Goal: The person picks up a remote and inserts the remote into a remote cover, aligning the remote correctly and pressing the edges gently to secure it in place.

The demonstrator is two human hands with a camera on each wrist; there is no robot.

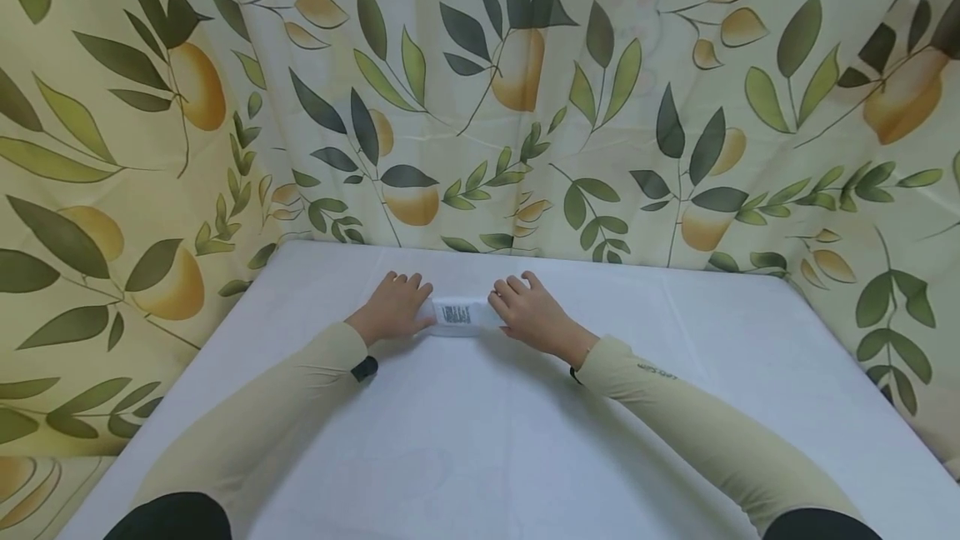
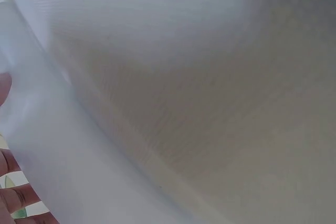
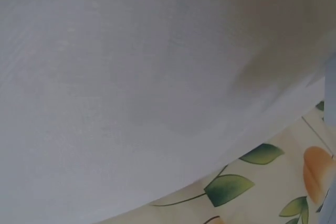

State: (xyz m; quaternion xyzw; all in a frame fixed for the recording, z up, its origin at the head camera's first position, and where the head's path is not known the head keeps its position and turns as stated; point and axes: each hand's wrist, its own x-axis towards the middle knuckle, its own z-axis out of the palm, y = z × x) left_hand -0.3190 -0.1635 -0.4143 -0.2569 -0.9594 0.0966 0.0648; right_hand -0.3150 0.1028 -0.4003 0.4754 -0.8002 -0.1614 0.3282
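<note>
A small white package (image 1: 487, 317) with a dark printed label lies crosswise near the far part of the white table. My left hand (image 1: 397, 307) grips its left end, thumb on the near side and fingers on the far side. The left wrist view shows the smooth white side of the package (image 2: 79, 145) with the thumb and fingertips at the left edge. On the right end, my right hand (image 1: 532, 315) holds on with bent fingers, its thumb at the near side. The right wrist view has only a sliver of white at its right edge and no fingers.
The white table (image 1: 450, 440) extends around both arms. Behind it and to its sides hangs a curtain (image 1: 465, 140) printed with leaves and orange fruit. A dark band (image 1: 365, 369) sits at the left wrist.
</note>
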